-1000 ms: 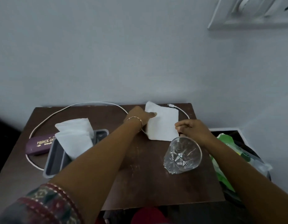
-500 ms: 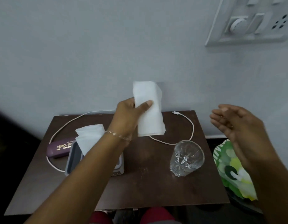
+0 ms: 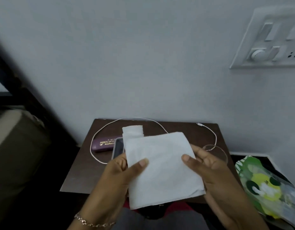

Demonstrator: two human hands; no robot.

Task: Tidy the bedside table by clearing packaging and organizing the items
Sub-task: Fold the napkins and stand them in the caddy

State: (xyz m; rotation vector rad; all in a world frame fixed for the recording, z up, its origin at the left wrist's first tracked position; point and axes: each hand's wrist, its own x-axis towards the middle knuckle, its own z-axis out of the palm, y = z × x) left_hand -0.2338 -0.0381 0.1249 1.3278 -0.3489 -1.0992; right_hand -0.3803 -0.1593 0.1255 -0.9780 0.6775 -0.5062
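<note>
I hold a white folded tissue up in front of me over the brown bedside table. My left hand grips its left edge with the thumb on top. My right hand grips its right edge, thumb on top too. Behind the tissue, other white tissues stick up from a grey tray. A maroon spectacle case lies at the tray's left. A white charging cable loops across the back of the table. The rim of a clear glass shows past my right hand.
A green and yellow plastic packet lies in a dark bin to the right of the table. A switchboard is on the wall at upper right. A bed edge and dark headboard stand at the left.
My left hand brought the lifted tissue down and towards me. My right hand came in and took hold of its right edge. The view shifted to the right and nearer.
</note>
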